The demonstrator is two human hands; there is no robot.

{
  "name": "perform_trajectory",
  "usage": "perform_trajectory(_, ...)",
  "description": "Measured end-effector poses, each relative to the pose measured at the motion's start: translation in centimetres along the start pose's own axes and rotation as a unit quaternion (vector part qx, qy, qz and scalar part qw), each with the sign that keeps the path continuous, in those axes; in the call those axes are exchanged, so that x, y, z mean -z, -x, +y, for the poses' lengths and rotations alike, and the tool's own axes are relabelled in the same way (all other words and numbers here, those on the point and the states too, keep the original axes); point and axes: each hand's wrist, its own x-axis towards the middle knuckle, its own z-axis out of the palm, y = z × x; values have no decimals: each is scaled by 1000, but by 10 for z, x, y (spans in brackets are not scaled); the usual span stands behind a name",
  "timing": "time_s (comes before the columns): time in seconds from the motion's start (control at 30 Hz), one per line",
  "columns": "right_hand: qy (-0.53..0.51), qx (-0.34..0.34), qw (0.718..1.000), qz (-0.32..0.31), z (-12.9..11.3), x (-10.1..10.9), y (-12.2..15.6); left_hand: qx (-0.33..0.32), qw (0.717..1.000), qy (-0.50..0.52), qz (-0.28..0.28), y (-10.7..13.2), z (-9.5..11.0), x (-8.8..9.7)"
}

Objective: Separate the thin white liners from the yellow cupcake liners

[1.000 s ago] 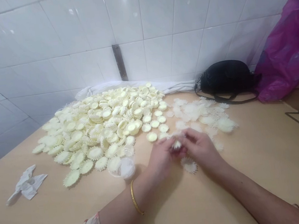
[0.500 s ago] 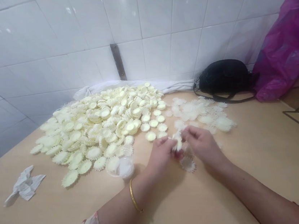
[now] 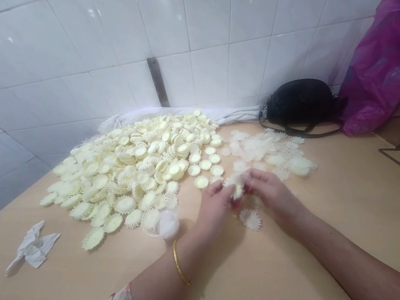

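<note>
My left hand (image 3: 215, 207) and my right hand (image 3: 271, 194) meet over the tan table (image 3: 308, 258), both pinching a small cream toothed disc (image 3: 236, 188) between their fingertips. Another white toothed disc (image 3: 252, 219) lies flat on the table just below the hands. To the left spreads a large heap of cream toothed discs (image 3: 132, 168). Behind my right hand lies a smaller scatter of whiter toothed discs (image 3: 269, 153). A gold bangle (image 3: 179, 269) circles my left wrist.
A small clear round container (image 3: 163, 223) sits at the heap's near edge. A crumpled white paper (image 3: 32, 248) lies at the far left. A black bag (image 3: 300, 103) and a magenta plastic bag (image 3: 382, 64) rest against the white tiled wall (image 3: 207, 32). White cloth (image 3: 232, 113) lies behind the heap.
Both hands have shifted slightly up and away with the disc still pinched between them. The disc on the table below has stayed where it was.
</note>
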Motion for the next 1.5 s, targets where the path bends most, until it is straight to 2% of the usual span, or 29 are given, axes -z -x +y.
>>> perform_trajectory(0.13,44,6,999,-15,-4,0,3,16,1000,18,11,2,-1,-1)
perform_trajectory(0.23,85,27,996,11,-3,-2,2,25,999,35,5,2,0,-2)
perform_trajectory(0.5,71,50,996,32,2,-1,0,-6,997,-6,-74,-3,-9,8)
perform_trajectory(0.83,149,77,980,111,4,0,-2,10,998,-1,-64,0,-8,3)
perform_trajectory(1.0,168,98,973,126,3,-1,-3,-12,998,7,-65,-1,-10,4)
perform_trajectory(1.1,160,97,968,166,2,3,-6,-19,998,2,-67,-2,-12,6)
perform_trajectory(1.23,91,60,970,217,-2,15,-10,-16,997,-2,-81,0,-9,5)
perform_trajectory(1.3,48,44,979,193,-4,19,-11,3,997,23,-67,3,-6,2)
perform_trajectory(1.4,-30,4,993,110,-4,22,-11,17,998,58,-26,5,-1,-3)
perform_trajectory(1.5,-78,-39,994,60,-3,23,-13,16,998,54,-6,5,1,-3)
